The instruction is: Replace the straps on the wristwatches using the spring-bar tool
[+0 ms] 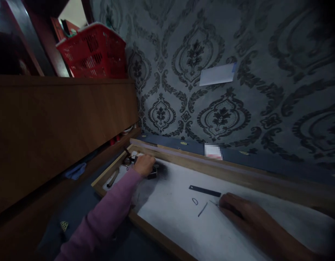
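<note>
A shallow wooden drawer (167,235) with a white lining stretches before me. At its far left end my left hand (144,165), in a mauve sleeve, is closed; what it grips is hidden. Beside it lie a dark object (152,174) and a wristwatch (127,161), with a curved strap-like piece (113,178) nearer the corner. My right hand (239,210) rests low over the lining, fingers closed on a thin, pointed item (214,203) mostly hidden. Just left of it are a dark flat ruler-like strip (204,191), a small oval loop (195,201) and a thin stick (202,209).
A wooden cabinet (61,119) stands on the left, with a red plastic basket (93,50) on top. A blue cloth (76,171) lies below it. Behind the drawer rises a patterned wall (183,98) with a white paper (217,74). A small white packet (213,151) sits at the drawer's back edge.
</note>
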`<control>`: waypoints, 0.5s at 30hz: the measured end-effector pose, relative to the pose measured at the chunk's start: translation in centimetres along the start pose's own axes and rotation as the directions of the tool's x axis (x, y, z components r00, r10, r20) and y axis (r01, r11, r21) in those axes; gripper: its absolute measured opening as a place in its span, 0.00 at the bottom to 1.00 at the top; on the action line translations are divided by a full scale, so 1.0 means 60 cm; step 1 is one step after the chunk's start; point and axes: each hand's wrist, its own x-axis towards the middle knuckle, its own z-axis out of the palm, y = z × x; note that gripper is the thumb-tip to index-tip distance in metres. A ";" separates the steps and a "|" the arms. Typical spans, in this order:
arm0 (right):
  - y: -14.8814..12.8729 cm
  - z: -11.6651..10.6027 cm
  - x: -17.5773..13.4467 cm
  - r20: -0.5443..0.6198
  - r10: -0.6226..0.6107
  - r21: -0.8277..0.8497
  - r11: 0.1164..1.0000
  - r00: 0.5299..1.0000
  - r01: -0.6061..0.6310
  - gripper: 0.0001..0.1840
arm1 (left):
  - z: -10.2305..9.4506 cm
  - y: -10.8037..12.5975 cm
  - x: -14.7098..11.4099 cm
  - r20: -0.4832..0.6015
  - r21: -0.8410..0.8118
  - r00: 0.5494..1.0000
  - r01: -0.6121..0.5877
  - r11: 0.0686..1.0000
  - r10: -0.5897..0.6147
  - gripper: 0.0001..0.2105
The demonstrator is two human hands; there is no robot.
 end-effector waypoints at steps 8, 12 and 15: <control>-0.001 -0.002 0.000 0.032 0.020 0.003 1.000 0.999 -0.020 0.15 | 0.008 0.012 0.008 -0.046 -0.044 0.991 0.125 0.991 -0.127 0.13; -0.007 -0.005 0.002 0.032 0.016 0.004 1.000 0.999 -0.016 0.15 | -0.014 -0.015 0.006 -0.147 -0.077 0.956 0.246 0.966 -0.255 0.11; -0.008 -0.005 0.002 0.037 0.015 0.004 1.000 0.999 -0.015 0.16 | -0.029 -0.059 -0.005 -0.214 -0.094 0.914 0.333 0.938 -0.346 0.15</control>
